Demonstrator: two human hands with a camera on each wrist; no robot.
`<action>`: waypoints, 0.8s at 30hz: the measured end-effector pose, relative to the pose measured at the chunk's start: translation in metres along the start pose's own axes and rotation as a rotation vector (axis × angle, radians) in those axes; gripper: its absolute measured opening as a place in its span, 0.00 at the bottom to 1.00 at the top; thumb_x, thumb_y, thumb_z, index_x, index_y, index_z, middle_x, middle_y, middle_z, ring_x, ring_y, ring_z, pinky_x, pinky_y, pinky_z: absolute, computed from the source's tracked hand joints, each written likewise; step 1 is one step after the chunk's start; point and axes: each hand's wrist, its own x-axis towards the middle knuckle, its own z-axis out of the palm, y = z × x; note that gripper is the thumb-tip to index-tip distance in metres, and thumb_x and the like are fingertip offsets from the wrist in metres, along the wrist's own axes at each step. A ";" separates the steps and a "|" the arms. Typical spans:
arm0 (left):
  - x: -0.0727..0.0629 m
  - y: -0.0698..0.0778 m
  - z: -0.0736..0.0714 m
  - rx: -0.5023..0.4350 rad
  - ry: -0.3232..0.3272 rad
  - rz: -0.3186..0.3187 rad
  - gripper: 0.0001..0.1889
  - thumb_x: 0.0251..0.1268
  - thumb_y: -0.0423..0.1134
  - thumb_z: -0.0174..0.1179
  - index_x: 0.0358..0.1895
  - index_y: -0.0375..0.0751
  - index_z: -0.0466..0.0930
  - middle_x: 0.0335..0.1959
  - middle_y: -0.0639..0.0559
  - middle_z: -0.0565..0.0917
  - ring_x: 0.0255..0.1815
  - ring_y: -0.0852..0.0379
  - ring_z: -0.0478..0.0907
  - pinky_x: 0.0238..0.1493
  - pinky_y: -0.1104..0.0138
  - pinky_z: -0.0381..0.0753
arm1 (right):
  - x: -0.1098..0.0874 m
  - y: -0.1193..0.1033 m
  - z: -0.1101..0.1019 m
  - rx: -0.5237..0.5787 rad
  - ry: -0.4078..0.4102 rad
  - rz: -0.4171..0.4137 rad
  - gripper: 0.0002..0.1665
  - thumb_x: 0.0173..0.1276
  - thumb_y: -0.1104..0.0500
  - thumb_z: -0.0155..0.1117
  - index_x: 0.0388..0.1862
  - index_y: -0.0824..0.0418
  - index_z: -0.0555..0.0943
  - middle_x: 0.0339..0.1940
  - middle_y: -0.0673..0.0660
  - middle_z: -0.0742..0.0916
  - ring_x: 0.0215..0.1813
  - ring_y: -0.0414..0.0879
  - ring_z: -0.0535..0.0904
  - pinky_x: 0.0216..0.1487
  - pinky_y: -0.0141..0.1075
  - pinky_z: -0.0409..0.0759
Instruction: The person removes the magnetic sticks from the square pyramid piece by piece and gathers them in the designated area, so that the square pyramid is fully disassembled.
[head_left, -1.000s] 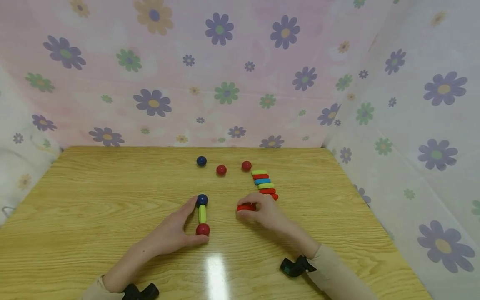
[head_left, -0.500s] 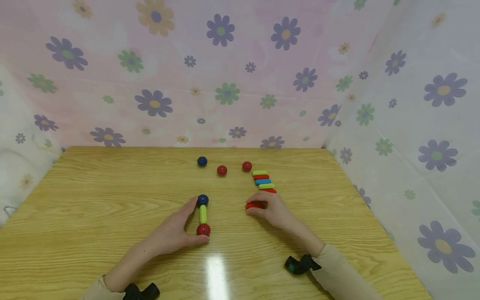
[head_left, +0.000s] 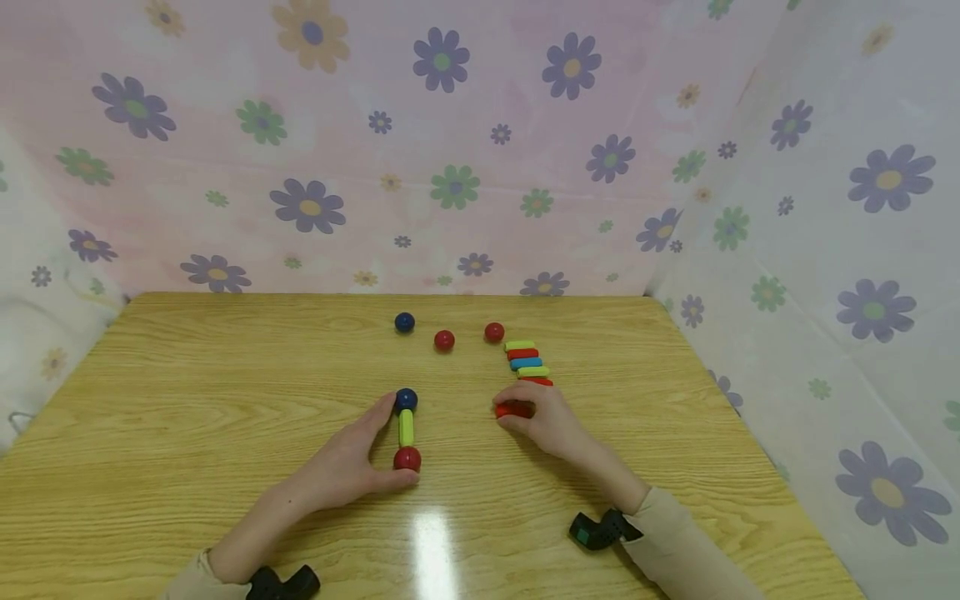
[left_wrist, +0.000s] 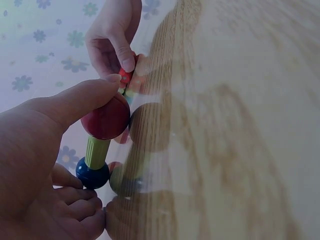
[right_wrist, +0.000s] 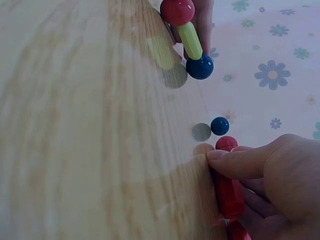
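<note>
My left hand (head_left: 337,467) holds a joined piece between thumb and forefinger. That piece is a yellow-green rod (head_left: 407,428) with a dark blue ball (head_left: 407,400) at its far end and a red ball (head_left: 407,459) at its near end. In the left wrist view the thumb presses the red ball (left_wrist: 106,119), while the forefinger touches the blue ball (left_wrist: 92,173). To the right, my right hand (head_left: 551,421) pinches a red rod (head_left: 514,410) low at the table. Its thumb lies across the red rod (right_wrist: 229,195) in the right wrist view, with another red rod (right_wrist: 237,230) just below.
Beyond my right hand lies a row of rods, among them a blue rod (head_left: 526,364) and a yellow-green rod (head_left: 533,372). At the back are a loose blue ball (head_left: 404,322) and two red balls (head_left: 444,341). A flowered cloth (head_left: 480,150) hangs behind the table.
My right hand has moved right with the red rod, close to the row, and now covers part of its near end. The left hand and its piece have stayed put.
</note>
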 end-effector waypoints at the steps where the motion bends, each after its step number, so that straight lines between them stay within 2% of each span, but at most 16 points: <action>1: 0.000 0.000 0.000 0.001 -0.001 0.000 0.62 0.52 0.67 0.70 0.81 0.39 0.45 0.80 0.39 0.54 0.80 0.39 0.53 0.75 0.43 0.58 | 0.000 0.000 0.000 0.002 -0.001 0.003 0.14 0.62 0.62 0.74 0.48 0.59 0.87 0.45 0.50 0.89 0.49 0.47 0.84 0.53 0.38 0.83; 8: 0.000 0.000 0.000 -0.001 -0.002 0.003 0.62 0.52 0.67 0.70 0.81 0.39 0.45 0.80 0.38 0.54 0.79 0.38 0.53 0.75 0.43 0.59 | 0.000 0.000 -0.001 0.012 0.008 0.026 0.16 0.60 0.62 0.76 0.48 0.57 0.87 0.46 0.49 0.89 0.50 0.46 0.84 0.53 0.39 0.83; 16: 0.000 -0.001 0.000 -0.009 -0.001 0.009 0.62 0.51 0.67 0.70 0.81 0.39 0.45 0.80 0.38 0.54 0.79 0.38 0.53 0.75 0.43 0.59 | 0.000 0.000 -0.001 0.034 0.019 0.004 0.16 0.60 0.62 0.76 0.47 0.58 0.87 0.45 0.50 0.89 0.48 0.47 0.85 0.51 0.38 0.84; 24: 0.000 -0.001 -0.001 -0.010 0.000 0.014 0.62 0.52 0.66 0.70 0.81 0.39 0.45 0.80 0.38 0.54 0.79 0.37 0.53 0.75 0.42 0.59 | 0.000 -0.002 -0.002 0.045 0.006 0.040 0.16 0.59 0.63 0.76 0.48 0.58 0.87 0.45 0.50 0.89 0.49 0.45 0.84 0.52 0.38 0.83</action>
